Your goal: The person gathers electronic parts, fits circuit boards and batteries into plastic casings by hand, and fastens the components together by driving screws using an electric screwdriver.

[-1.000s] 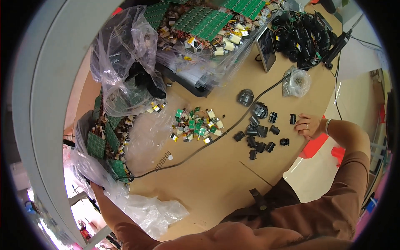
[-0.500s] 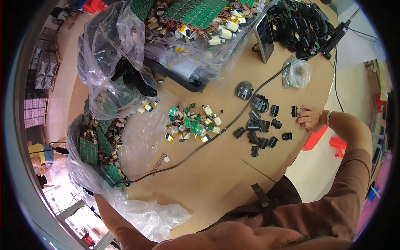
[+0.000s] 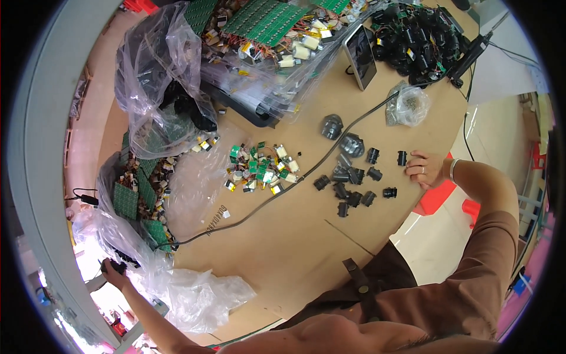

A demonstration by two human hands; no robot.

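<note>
My right hand rests at the right edge of the wooden table, fingers loosely curled and holding nothing. It lies just right of a small black cylindrical part and a scatter of similar black parts. My left hand reaches far down to the lower left, past the table's edge. It lies against a dark object beside a crumpled clear plastic bag. Whether it grips that object is unclear.
A pile of small green boards and yellow components lies mid-table, crossed by a black cable. Bags of green circuit boards sit left, and more boards at the back. A tablet and black parts stand far right.
My left arm has stretched further down to the lower left, and its hand now shows by the plastic bag. My right hand has stayed by the black parts.
</note>
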